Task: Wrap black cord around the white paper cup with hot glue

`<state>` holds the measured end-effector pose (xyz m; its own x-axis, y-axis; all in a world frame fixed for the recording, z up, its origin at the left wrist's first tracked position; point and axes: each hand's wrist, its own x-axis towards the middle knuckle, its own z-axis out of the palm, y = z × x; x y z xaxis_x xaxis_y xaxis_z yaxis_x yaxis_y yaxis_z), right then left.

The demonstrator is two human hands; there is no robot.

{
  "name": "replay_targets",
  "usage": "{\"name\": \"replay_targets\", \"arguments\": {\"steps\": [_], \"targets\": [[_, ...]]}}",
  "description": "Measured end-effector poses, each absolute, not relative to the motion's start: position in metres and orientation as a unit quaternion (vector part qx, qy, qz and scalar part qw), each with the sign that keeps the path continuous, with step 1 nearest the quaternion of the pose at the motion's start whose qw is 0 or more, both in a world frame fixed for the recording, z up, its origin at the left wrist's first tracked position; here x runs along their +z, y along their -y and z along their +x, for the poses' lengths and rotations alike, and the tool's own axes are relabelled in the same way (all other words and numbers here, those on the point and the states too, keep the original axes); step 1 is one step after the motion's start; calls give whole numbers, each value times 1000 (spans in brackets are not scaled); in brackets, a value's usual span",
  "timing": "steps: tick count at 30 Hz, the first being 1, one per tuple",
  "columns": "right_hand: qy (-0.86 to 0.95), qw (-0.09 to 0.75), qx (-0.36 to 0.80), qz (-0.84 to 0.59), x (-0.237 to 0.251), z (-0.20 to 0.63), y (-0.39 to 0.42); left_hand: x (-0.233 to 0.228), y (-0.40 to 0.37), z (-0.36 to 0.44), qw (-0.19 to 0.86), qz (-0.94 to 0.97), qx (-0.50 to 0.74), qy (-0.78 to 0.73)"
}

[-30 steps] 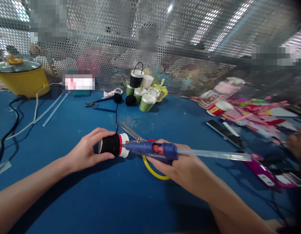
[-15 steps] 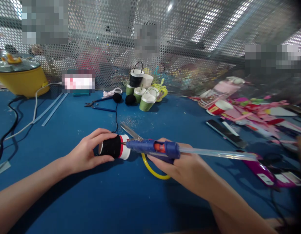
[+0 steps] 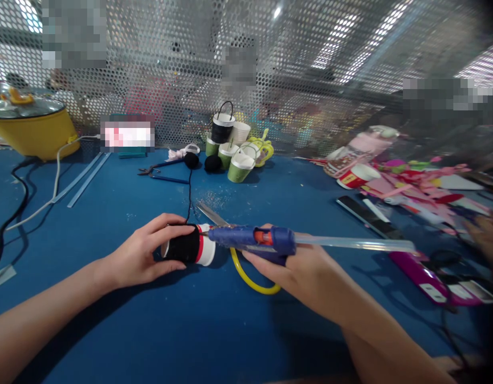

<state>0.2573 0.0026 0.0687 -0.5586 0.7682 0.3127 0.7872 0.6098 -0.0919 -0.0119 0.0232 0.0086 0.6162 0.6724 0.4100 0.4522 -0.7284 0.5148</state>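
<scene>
My left hand is closed around a paper cup lying on its side, its wall wrapped in black yarn with a red and white band bare toward the rim. From the cup a black strand runs back to a small ball of black yarn. My right hand grips a blue hot glue gun, a clear glue stick poking out of its rear. The nozzle is at the red band, close to the yarn's edge. Beneath the gun lie scissors with yellow handles, partly hidden.
Pliers, another black yarn ball and several small cups stand toward the mesh screen. A yellow pot is at far left. Pink scraps, a phone and a purple power strip lie right.
The cup has turned slightly in my left hand, with its index finger reaching further over the yarn. The glue gun has shifted a little to the right, its nozzle still at the cup.
</scene>
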Motion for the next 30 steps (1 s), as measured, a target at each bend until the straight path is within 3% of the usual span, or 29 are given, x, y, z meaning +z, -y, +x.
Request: {"name": "replay_targets", "arguments": {"steps": [4,9,20,26,30], "targets": [[913,100,-137,-370,70,257,-4,9,-22,-12,173,890,289,-306],[917,116,-170,-342,70,255,-5,8,-22,-13,158,900,280,-294],[922,101,-196,-319,65,265,-6,10,-23,-12,126,914,287,-258],[913,123,-77,-382,72,252,-11,11,-23,-12,116,920,283,-246],[920,99,-128,-357,71,258,-5,10,-24,-12,124,914,287,-258]]}}
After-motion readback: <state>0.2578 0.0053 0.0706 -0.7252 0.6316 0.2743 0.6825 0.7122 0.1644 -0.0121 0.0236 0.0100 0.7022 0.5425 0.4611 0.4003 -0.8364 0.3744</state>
